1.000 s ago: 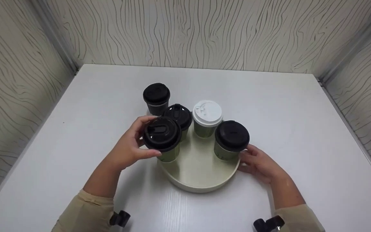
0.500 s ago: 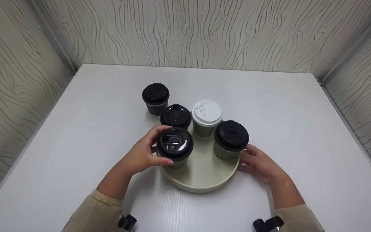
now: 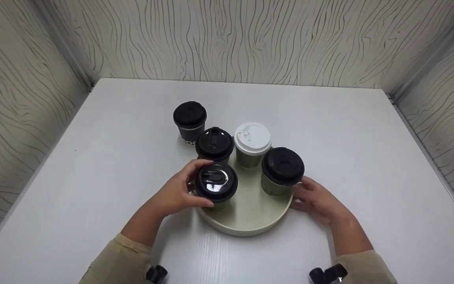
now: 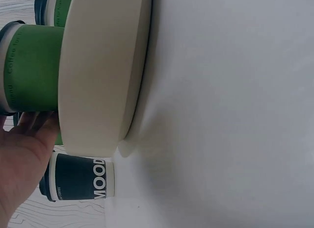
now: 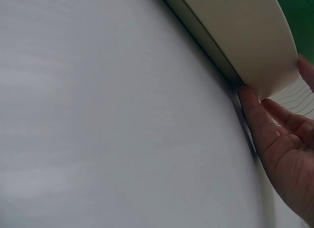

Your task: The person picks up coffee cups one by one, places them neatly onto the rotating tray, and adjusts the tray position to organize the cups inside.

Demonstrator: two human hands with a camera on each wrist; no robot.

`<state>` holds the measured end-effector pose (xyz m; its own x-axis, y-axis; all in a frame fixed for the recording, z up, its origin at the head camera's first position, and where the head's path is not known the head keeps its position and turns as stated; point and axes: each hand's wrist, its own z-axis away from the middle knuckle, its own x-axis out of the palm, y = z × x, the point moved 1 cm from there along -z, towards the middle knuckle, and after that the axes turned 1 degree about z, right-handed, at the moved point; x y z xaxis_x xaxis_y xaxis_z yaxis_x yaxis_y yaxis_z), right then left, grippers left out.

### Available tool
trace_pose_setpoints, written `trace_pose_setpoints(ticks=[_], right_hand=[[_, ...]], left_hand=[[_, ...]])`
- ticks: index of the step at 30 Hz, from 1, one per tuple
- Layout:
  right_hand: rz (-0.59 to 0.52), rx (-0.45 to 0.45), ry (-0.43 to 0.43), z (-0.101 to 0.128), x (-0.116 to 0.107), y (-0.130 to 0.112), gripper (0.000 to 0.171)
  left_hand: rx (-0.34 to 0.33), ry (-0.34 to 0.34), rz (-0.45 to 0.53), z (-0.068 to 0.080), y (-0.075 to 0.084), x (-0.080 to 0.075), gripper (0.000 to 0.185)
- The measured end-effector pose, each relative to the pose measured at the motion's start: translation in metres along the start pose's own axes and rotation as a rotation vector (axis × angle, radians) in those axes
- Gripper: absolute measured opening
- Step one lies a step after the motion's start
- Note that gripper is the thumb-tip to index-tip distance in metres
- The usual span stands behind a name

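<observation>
Head view gives the whole layout: white table (image 3: 93,165) first, then the round cream tray (image 3: 246,225) sitting mid-table, then the cups. Four cups stand on the tray: a green one with a glossy black lid (image 3: 216,183) at the front left, another black-lidded one (image 3: 214,144) right behind it, a white-lidded cup (image 3: 252,140) at the back, and a matte black-lidded green cup (image 3: 282,167) on the right. A dark cup (image 3: 190,118) stands off the tray on the table, just beside its far left edge.

Left hand (image 3: 177,193) has its fingers and thumb curled around the front left cup, which looks set down upright on the tray. Right hand (image 3: 315,199) rests at the tray's right rim with the fingers only loosely bent, holding nothing.

Left wrist view adds stuff you can't get from above: the tray's side wall (image 4: 98,76), the green cup sides above the rim, and the dark cup (image 4: 81,178) reads "MOOD" in white letters.

Right wrist view shows the fingertips (image 5: 250,98) actually touching the tray's outer wall (image 5: 240,41), which the head view leaves kinda ambiguous.
</observation>
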<state>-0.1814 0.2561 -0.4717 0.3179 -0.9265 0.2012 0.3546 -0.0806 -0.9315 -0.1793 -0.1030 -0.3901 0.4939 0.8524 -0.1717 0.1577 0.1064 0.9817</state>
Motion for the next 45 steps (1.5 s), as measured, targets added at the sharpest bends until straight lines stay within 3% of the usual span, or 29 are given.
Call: trace_pose_setpoints(ticks=[12,20,29,33,40,45], right_hand=[[-0.003,-0.002,0.003,0.000,0.000,0.000,0.055],[0.014,-0.017,-0.011,0.001,-0.001,0.002,0.055],[0.049,0.001,-0.027,0.005,0.001,0.001,0.061],[0.071,0.036,-0.028,0.005,0.003,0.002,0.066],[0.086,0.037,-0.063,0.007,0.008,0.002,0.060],[0.077,0.085,-0.072,0.008,0.001,-0.003,0.060]], left_hand=[[-0.001,-0.017,-0.001,0.000,-0.004,-0.002,0.084],[0.011,-0.018,-0.009,-0.002,-0.026,-0.012,0.086],[0.057,0.006,0.015,0.004,-0.020,-0.030,0.083],[0.048,0.041,-0.011,0.006,-0.018,-0.036,0.082],[0.038,0.083,-0.010,0.008,-0.014,-0.044,0.081],[0.041,0.097,-0.001,0.008,-0.014,-0.048,0.079]])
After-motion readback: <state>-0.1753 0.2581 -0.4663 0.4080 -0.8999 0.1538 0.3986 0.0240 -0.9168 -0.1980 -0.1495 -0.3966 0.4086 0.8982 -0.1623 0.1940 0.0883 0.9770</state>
